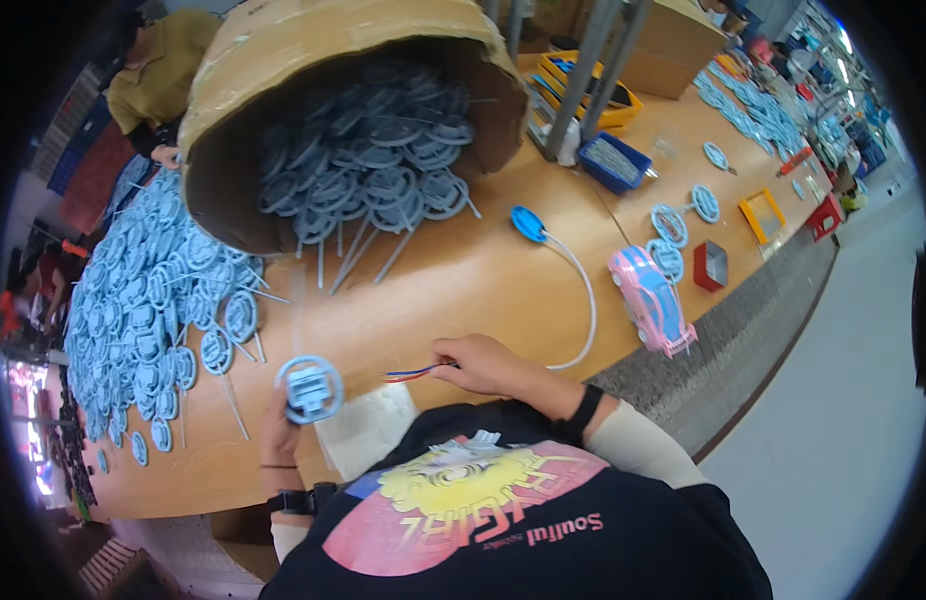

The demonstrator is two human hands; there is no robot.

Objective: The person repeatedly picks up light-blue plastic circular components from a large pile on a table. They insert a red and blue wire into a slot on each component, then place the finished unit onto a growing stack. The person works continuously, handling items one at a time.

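Note:
My left hand point(279, 420) is closed on a light-blue round plastic part point(310, 388), a ring with a blocky centre, held upright near the table's front edge. To its right, my right hand point(473, 362) pinches the end of a white cable point(589, 300). Thin red and blue wires point(408, 375) stick out of that grip toward the plastic part, without touching it. From there the cable curves right and back to a bright-blue oval piece point(528, 224) lying on the table. A pale paper sheet point(368, 430) lies between my hands.
Many similar blue parts point(133, 300) are heaped at left; more fill a tipped cardboard box point(348, 40). At right are a pink toy car point(651, 300), a small red box point(711, 266), a blue bin point(615, 162) and yellow trays point(593, 90). Another person point(168, 65) stands at far left.

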